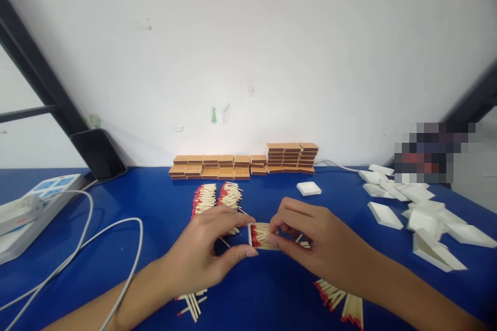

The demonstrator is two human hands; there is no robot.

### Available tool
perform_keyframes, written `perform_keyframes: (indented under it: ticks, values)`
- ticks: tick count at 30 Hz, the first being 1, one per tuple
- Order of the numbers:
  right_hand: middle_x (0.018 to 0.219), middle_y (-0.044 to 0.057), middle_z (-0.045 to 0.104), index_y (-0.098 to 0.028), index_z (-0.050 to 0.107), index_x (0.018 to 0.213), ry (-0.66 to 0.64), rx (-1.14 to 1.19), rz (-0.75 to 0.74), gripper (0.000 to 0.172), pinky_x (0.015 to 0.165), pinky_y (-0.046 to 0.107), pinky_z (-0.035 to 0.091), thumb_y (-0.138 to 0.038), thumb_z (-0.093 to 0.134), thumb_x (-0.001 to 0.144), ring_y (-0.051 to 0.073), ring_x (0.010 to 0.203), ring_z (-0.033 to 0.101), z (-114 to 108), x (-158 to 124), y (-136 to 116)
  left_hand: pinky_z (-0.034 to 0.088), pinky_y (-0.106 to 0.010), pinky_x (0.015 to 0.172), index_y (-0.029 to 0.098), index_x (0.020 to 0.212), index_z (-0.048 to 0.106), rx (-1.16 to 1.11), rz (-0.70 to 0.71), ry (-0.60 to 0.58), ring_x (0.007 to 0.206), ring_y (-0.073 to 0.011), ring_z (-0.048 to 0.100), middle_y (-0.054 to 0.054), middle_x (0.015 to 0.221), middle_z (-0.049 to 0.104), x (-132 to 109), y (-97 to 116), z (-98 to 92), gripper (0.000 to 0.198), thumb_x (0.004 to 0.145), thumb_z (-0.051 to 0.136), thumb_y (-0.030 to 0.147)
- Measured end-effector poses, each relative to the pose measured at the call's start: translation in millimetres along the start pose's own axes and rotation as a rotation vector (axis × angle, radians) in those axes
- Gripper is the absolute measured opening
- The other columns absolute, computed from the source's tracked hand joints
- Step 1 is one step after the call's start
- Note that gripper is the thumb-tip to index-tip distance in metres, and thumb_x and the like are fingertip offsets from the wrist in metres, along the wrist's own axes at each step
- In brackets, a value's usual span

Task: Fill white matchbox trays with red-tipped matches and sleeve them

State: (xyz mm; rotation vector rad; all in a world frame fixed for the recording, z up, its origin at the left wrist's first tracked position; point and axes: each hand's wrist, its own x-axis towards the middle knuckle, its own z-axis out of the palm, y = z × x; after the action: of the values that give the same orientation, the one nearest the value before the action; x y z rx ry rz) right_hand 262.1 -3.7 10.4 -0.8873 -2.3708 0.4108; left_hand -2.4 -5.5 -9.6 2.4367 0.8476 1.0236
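With left hand (204, 243), grips a white tray (250, 236) by its left end, over the blue bench (272, 295), in front of stacked matchboxes (285, 157); with right hand (314, 230), touches red-tipped matches (260, 235) inside the tray; cannot tell whether pinching any.

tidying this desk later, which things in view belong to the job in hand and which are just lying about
Seemingly part of the job:
tray between left hand and right hand
matches in it
loose matches
other white trays
stacked matchboxes

Probably just lying about:
white cable
power strip
black phone-like device
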Motion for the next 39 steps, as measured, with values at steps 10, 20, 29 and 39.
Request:
perform_keyframes:
  ticks: [10, 20, 29, 39]
  values:
    - [0.090, 0.001, 0.063, -0.022, 0.064, 0.094, 0.011, 0.015, 0.011, 0.007, 0.065, 0.027, 0.044, -0.025, 0.064, 0.101, 0.013, 0.075, 0.058, 0, 0, 1, 0.062, -0.039, 0.090, 0.022, 0.128, 0.069, 0.040, 0.020, 0.016, 0.102, -0.0231, 0.073, -0.008, 0.115, 0.077, 1, 0, -2.4, 0.036, 0.095, 0.076, 0.034]
    - [0.093, 0.002, 0.063, -0.023, 0.068, 0.097, -0.004, 0.138, 0.016, 0.013, 0.064, 0.026, 0.046, -0.031, 0.061, 0.104, 0.011, 0.072, 0.059, -1, 1, -3, 0.062, -0.039, 0.092, 0.023, 0.129, 0.069, 0.040, 0.000, 0.027, 0.106, -0.0229, 0.073, -0.007, 0.117, 0.077, 1, -1, -1.8, 0.037, 0.095, 0.077, 0.034]
    - [0.085, 0.002, 0.064, -0.023, 0.071, 0.093, 0.097, 0.072, 0.043, 0.022, 0.060, 0.027, 0.046, -0.039, 0.059, 0.104, 0.013, 0.068, 0.057, -15, 6, 10, 0.062, -0.037, 0.091, 0.021, 0.126, 0.071, 0.106, -0.032, 0.112, 0.102, -0.0233, 0.075, -0.009, 0.114, 0.078, 2, -2, -3.6, 0.035, 0.095, 0.076, 0.037]
    - [0.080, 0.004, 0.067, -0.021, 0.073, 0.087, 0.055, -0.305, 0.231, 0.020, 0.066, 0.033, 0.042, -0.034, 0.062, 0.097, 0.018, 0.070, 0.057, -59, 8, 77, 0.061, -0.037, 0.089, 0.019, 0.121, 0.073, 0.220, -0.025, 0.226, 0.100, -0.0239, 0.075, -0.009, 0.111, 0.079, 6, -9, -4.7, 0.030, 0.096, 0.075, 0.036]
